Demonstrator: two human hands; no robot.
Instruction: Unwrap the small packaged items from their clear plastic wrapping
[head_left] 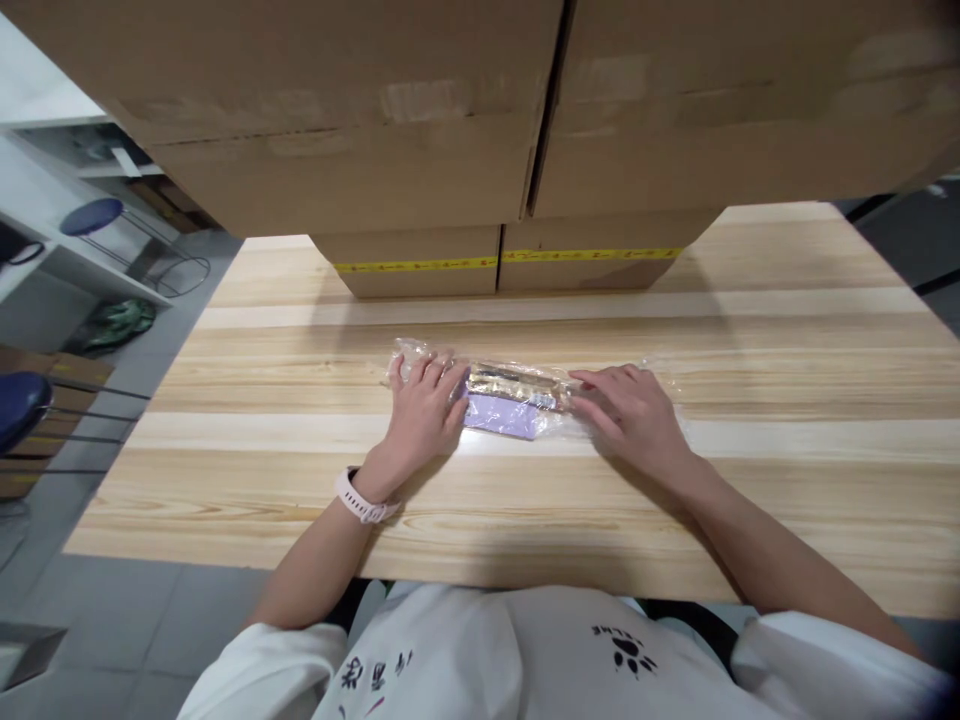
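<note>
Both flat: left hand (426, 405) & right hand (628, 412) pressing plastic packet (513, 397).

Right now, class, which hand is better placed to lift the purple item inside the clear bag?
Probably the left hand: its fingers lie beside the purple item; the right hand presses the clear bag further away.

Single head view, looking forward-down, close over wooden table (525, 500); stacked cardboard boxes (420, 150) fill top.

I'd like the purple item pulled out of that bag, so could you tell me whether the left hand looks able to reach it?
Probably yes: the left hand already rests on the clear plastic bag, right beside the purple item. Only the bag's film covers it.
</note>
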